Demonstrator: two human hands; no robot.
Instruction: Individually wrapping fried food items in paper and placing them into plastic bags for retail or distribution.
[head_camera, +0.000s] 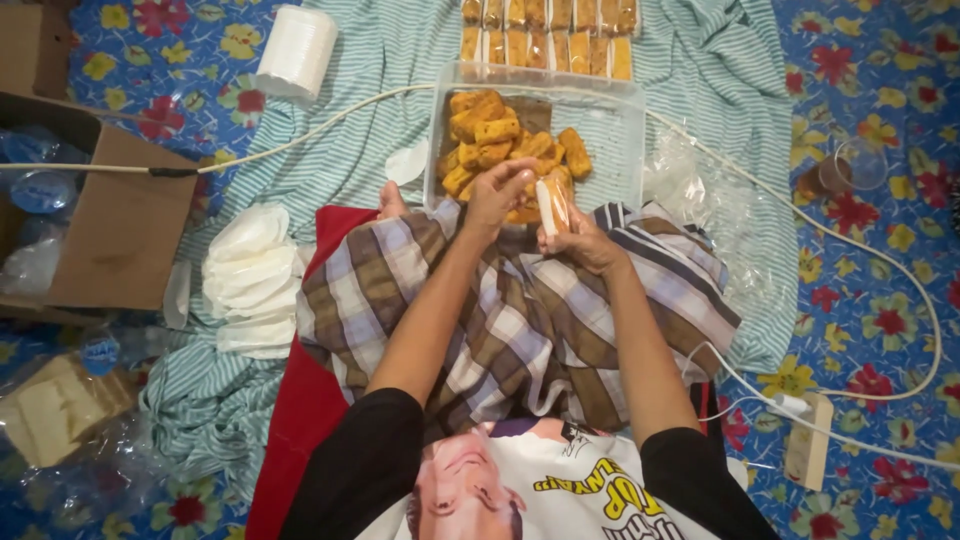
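Observation:
My right hand (580, 240) holds a small clear plastic bag (553, 200) upright, with an orange-brown fried snack stick inside it. My left hand (497, 190) is at the bag's top left, fingers pinched at the bag's mouth. Both hands hover over the near edge of a clear plastic tray (618, 140) that holds a pile of golden fried snack pieces (495, 135). My crossed legs under a checked cloth (510, 320) lie below the hands.
Rows of bagged snacks (545, 35) lie beyond the tray on a striped cloth (720, 70). A stack of white lids (250, 280), a white roll (297, 52), a cardboard box (120, 230), loose clear bags (710, 200), a glass (850, 168), a white cable (900, 280) and a power strip (808, 440) surround me.

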